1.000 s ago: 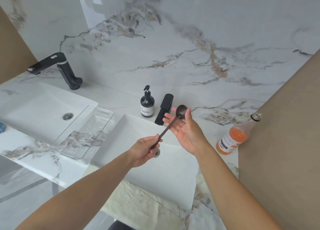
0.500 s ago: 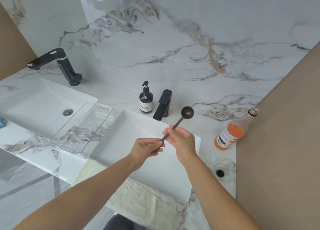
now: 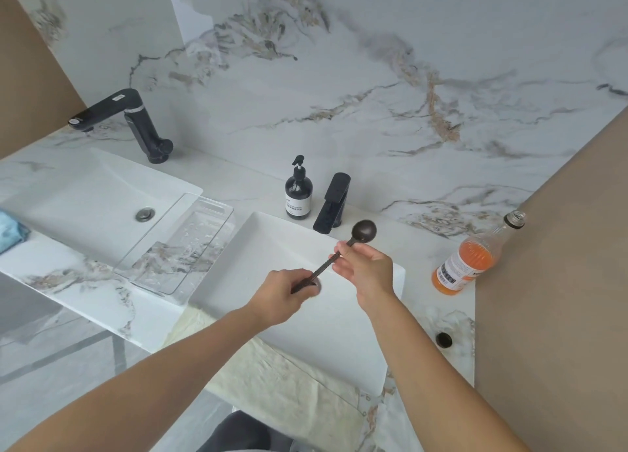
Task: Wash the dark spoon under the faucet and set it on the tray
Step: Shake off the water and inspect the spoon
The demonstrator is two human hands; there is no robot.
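Gripping the dark spoon (image 3: pixel 339 254) at both ends of its handle, the left hand (image 3: pixel 282 297) curls around the tail while the right hand (image 3: pixel 365 268) pinches just below the bowl. The spoon hangs over the right sink (image 3: pixel 339 332), its bowl at about five o'clock from the black faucet (image 3: pixel 333 201). The clear tray (image 3: pixel 183 244) lies at nine o'clock.

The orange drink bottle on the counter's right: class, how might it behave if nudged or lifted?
The clear ribbed bottle of orange drink looks tall and narrow, so it probably tips easily. Its cap appears off, so a knock would likely spill. Roughly half full, it is probably bottom-heavy; if glass, it may break on the marble counter.
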